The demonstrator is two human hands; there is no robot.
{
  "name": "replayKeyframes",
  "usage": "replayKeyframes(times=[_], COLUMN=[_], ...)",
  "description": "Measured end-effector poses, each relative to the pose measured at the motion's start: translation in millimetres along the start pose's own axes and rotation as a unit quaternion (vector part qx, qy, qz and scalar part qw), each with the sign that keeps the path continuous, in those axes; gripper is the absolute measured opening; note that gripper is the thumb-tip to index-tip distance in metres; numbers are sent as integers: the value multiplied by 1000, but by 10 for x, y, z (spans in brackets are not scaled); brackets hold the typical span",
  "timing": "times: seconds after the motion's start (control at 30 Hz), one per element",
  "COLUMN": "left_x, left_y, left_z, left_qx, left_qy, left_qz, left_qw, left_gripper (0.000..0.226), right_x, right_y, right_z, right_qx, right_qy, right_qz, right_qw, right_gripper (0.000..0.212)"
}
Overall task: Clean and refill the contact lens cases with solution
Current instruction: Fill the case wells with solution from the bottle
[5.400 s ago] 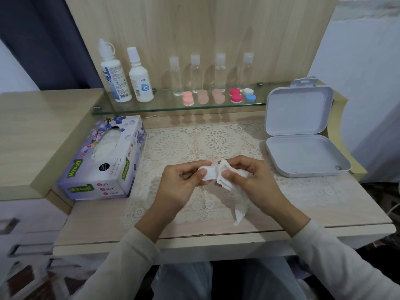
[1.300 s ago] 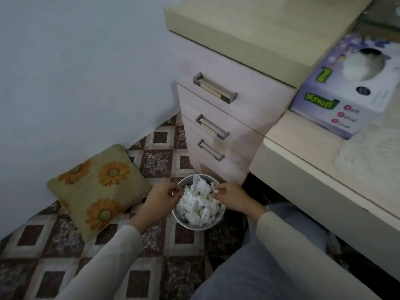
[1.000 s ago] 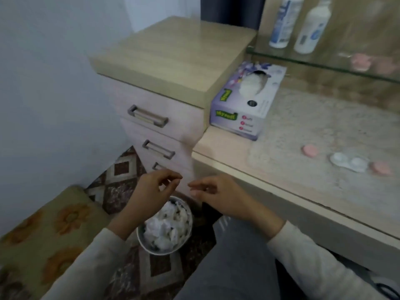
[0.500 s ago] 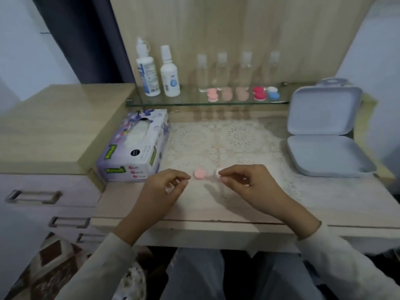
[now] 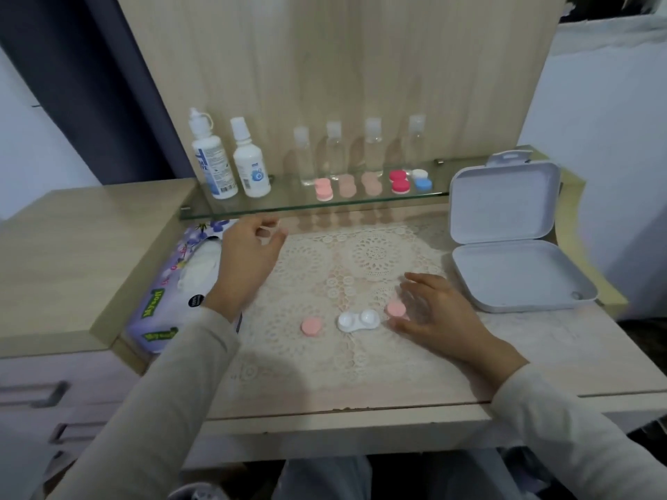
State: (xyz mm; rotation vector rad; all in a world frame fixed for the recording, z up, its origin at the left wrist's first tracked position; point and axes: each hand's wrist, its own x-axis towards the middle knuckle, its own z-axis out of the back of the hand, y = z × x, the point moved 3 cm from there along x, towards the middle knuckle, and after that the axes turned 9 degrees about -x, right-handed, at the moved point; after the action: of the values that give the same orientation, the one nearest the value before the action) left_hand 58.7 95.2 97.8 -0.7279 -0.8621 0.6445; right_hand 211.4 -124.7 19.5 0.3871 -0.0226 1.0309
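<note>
Both hands are held empty, fingers loose: the left hand point(image 5: 249, 261) is poised below the solution bottles point(image 5: 249, 171), upper left; the crosswise lens case point(image 5: 358, 320) is nearer the right hand point(image 5: 433, 312).

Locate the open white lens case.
In the head view, the white lens case lies on the lace mat, between the left pink cap and the right pink cap, near the right hand.

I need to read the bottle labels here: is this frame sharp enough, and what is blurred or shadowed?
Head view: soft overall, print on the taller solution bottle only partly legible; head view, fingers of the left hand and right hand motion-smeared; the left arm shadows the near part of the lace mat.
</note>
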Motion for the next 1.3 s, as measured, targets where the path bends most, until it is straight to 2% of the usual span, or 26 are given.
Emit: replayKeyframes(times=[0.23, 0.5, 0.8, 1.1, 1.3], left_x=[592, 974, 1223, 1212, 704], left_y=[-17, -9, 175, 142, -158], left_z=[172, 113, 4, -38, -49], left_qx=[-22, 57, 48, 100, 33], left_qy=[-76, -66, -78, -110, -65], left_qz=[40, 57, 56, 88, 49], left_qw=[996, 995, 994, 985, 996], left_gripper=[46, 48, 46, 53, 47], right_x=[15, 51, 66, 69, 64], right_y=[-35, -79, -104, -112, -99], right_z=[-61, -95, -125, -135, -122], right_qx=[-3, 13, 5, 9, 10], right_qy=[-5, -10, -33, -34, -36], right_qz=[7, 12, 25, 24, 24], right_qw=[1000, 1000, 999, 999, 999], right_gripper=[70, 87, 85, 86, 88])
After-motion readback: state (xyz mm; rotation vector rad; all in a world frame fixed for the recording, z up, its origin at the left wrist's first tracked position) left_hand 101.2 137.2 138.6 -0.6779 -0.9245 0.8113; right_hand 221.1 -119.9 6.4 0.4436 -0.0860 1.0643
